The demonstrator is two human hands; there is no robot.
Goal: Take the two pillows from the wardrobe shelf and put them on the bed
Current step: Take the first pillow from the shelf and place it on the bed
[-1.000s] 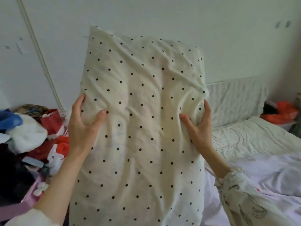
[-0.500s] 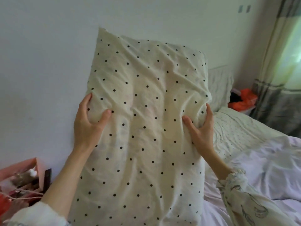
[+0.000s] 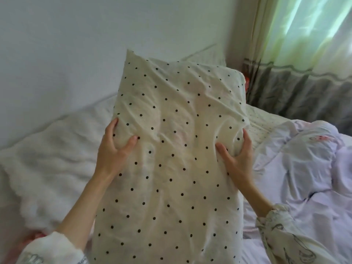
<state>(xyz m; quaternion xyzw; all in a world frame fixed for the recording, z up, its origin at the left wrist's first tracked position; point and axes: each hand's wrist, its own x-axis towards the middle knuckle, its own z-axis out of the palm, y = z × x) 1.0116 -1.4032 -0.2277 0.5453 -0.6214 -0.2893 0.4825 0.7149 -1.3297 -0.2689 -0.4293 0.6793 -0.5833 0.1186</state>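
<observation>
At the far left a white quilted pillow (image 3: 47, 159) with a scalloped edge lies flat on the bed (image 3: 323, 216) against the wall; I cannot tell whether it counts as one of the two. My left hand (image 3: 112, 149) comes next, thumb dug into the front face and fingers curled round the left edge of the dotted pillow (image 3: 171, 159), which I hold up in the air between both hands, above the bedding. Its long axis runs upright and leans away from me toward the headboard end, so I judge the move ahead is to tip it forward and lay it down beside the white one, both hands equally near. The case is thin cream cotton with small black dots, creased and slack over a soft filling that dents under my thumbs. My right hand (image 3: 238, 159) grips the right edge the same way. Further right lies a rumpled pale lilac duvet (image 3: 304, 168), and beyond it a grey-banded curtain (image 3: 304, 88).
</observation>
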